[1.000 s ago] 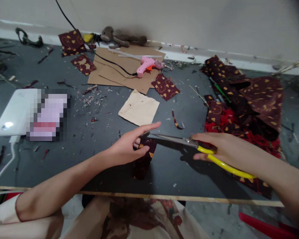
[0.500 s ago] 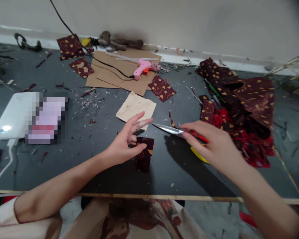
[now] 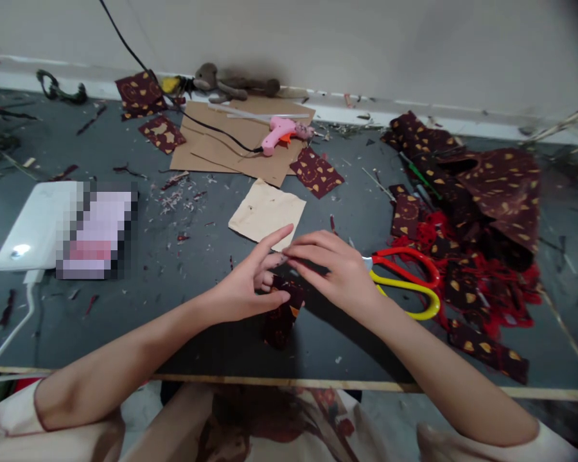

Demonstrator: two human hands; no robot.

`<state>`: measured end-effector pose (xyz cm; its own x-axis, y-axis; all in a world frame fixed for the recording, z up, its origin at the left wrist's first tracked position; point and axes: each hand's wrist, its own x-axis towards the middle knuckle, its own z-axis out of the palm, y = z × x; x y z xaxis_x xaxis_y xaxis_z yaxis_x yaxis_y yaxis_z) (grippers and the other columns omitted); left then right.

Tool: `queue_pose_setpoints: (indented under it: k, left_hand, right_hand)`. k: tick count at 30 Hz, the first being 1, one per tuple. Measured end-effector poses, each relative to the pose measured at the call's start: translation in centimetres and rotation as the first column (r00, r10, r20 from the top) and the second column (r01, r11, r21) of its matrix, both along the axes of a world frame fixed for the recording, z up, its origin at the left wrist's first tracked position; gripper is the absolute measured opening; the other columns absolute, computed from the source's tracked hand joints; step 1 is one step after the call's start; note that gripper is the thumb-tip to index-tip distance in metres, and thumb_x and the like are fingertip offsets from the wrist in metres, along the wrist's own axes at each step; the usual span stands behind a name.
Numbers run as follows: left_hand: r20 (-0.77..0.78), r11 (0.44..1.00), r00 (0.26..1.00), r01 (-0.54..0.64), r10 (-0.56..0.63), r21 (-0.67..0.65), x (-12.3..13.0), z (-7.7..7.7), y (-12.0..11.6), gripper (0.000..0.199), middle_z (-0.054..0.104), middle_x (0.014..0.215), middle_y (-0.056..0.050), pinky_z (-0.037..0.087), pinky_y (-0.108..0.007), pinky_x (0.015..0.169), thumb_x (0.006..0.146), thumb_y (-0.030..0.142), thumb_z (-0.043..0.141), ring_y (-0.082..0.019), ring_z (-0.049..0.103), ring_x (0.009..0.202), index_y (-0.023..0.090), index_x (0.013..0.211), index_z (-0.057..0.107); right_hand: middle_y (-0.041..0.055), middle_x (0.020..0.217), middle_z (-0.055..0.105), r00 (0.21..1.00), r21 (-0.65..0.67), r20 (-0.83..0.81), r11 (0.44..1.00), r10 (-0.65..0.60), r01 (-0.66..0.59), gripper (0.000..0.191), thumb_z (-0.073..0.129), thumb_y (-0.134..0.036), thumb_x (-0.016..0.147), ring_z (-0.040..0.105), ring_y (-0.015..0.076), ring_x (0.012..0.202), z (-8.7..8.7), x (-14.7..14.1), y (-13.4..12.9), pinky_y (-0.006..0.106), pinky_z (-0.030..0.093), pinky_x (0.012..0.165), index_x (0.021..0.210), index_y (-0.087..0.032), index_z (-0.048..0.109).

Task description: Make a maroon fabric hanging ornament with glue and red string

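My left hand [image 3: 253, 276] pinches a small dark maroon patterned fabric piece [image 3: 283, 321] between thumb and curled fingers, while its index finger stretches out. The fabric hangs down above the table's front part. My right hand [image 3: 334, 266] has its fingertips together at the left hand's fingers; whatever they may hold is too small to make out. Scissors [image 3: 407, 279] with red and yellow handles lie on the table just right of my right hand, which hides part of their blades. Beyond both hands lies a cream fabric square [image 3: 267, 208].
A pink glue gun [image 3: 282, 133] lies on brown cardboard [image 3: 197, 138]. Maroon cloth [image 3: 501, 179] and red-edged scraps pile up at the right. A white power bank [image 3: 38, 224] and a blurred phone [image 3: 101, 234] lie at the left. A grey stuffed toy [image 3: 221, 80] rests against the wall.
My right hand has let go of the scissors, which now lie on the table, and has moved left to my left hand's fingers. The left hand still holds the fabric.
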<state>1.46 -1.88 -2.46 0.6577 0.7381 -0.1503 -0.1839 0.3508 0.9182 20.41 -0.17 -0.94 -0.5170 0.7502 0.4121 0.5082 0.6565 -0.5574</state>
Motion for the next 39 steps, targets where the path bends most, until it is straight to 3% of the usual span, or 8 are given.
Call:
queue_pose_setpoints:
  k: [12,17,20,22,25,29,33,39]
  left_hand:
    - [0.014,0.999,1.000,-0.008,0.008,-0.043,-0.2,-0.1,0.6,0.084,0.056,0.129,-0.017,0.055,-0.025,0.069,0.075,0.016,0.069,-0.018,0.071,0.079,0.032,0.143,0.023]
    - [-0.071,0.997,0.994,-0.080,0.078,-0.020,-0.1,-0.1,0.7,0.058,0.067,0.113,-0.013,0.054,-0.026,0.078,0.077,0.016,0.067,-0.019,0.070,0.089,0.021,0.131,0.045]
    - [-0.064,0.994,0.993,-0.098,0.095,-0.043,0.1,0.0,0.7,0.032,0.071,0.104,-0.011,0.052,-0.030,0.087,0.079,0.018,0.066,-0.020,0.068,0.097,0.015,0.110,0.061]
    - [-0.025,0.991,0.992,-0.125,0.125,-0.041,0.1,-0.1,0.7,0.022,0.072,0.102,-0.009,0.052,-0.031,0.088,0.078,0.018,0.067,-0.020,0.068,0.097,0.015,0.099,0.066]
    - [0.089,0.987,0.983,-0.157,0.158,-0.022,-0.2,-0.2,0.7,0.014,0.074,0.094,-0.005,0.051,-0.030,0.089,0.076,0.014,0.069,-0.017,0.069,0.093,0.017,0.089,0.070]
    - [0.246,0.987,0.956,-0.160,0.157,-0.009,-0.7,-0.4,1.0,0.009,0.073,0.085,-0.003,0.053,-0.029,0.081,0.071,0.013,0.072,-0.017,0.068,0.086,0.020,0.077,0.073]
    - [0.255,0.968,0.945,-0.234,0.205,0.087,-0.6,-0.7,1.3,0.016,0.068,0.100,-0.003,0.049,-0.026,0.088,0.071,0.012,0.072,-0.017,0.061,0.103,0.022,0.083,0.073]
    - [0.073,0.924,0.938,-0.348,0.340,0.157,-0.4,-1.0,1.0,0.027,0.068,0.109,-0.005,0.047,-0.026,0.091,0.084,0.025,0.060,-0.017,0.062,0.101,0.022,0.110,0.066]
  right_hand:
    - [0.0019,0.081,0.067,0.950,-0.141,-0.118,0.951,-0.291,0.274,0.013,0.053,-0.024,0.088,0.061,0.0163,0.076,1.0,1.0,-0.6,0.030,0.048,0.072,0.082,-0.022,0.065]
    - [0.0068,0.080,0.062,0.781,-0.067,0.169,0.784,-0.601,0.617,0.018,0.053,-0.034,0.085,0.057,0.0201,0.070,3.1,8.3,1.9,0.034,0.045,0.065,0.094,-0.021,0.062]
    - [0.0196,0.106,0.060,0.633,0.121,0.493,0.767,-0.597,0.630,0.030,0.043,-0.031,0.088,0.053,0.0343,0.102,3.2,11.2,2.5,0.050,0.039,0.087,0.097,-0.014,0.067]
    - [0.0200,0.112,0.060,0.683,0.106,0.405,0.773,-0.608,0.625,0.032,0.043,-0.032,0.089,0.050,0.0348,0.109,2.8,10.5,2.0,0.052,0.035,0.094,0.098,-0.013,0.067]
    - [0.0073,0.098,0.067,0.942,-0.382,0.035,0.866,-0.334,0.321,0.027,0.046,-0.037,0.090,0.061,0.0213,0.094,1.9,6.2,0.5,0.037,0.045,0.087,0.096,-0.020,0.067]
    - [0.0036,0.096,0.068,0.950,-0.773,-0.307,0.570,0.051,-0.280,0.035,0.048,-0.043,0.089,0.061,0.0159,0.088,0.6,0.4,-0.8,0.027,0.047,0.077,0.112,-0.020,0.062]
    - [0.0004,0.081,0.065,0.866,-0.823,-0.496,0.351,-0.061,-0.447,0.034,0.065,-0.036,0.078,0.059,0.0114,0.071,-0.8,-0.8,-0.7,0.022,0.046,0.064,0.105,-0.017,0.063]
    - [0.0002,0.076,0.065,0.839,-0.774,-0.453,0.601,-0.303,-0.201,0.020,0.071,-0.030,0.072,0.058,0.0126,0.068,-1.9,-0.4,-1.3,0.024,0.047,0.063,0.085,-0.017,0.068]
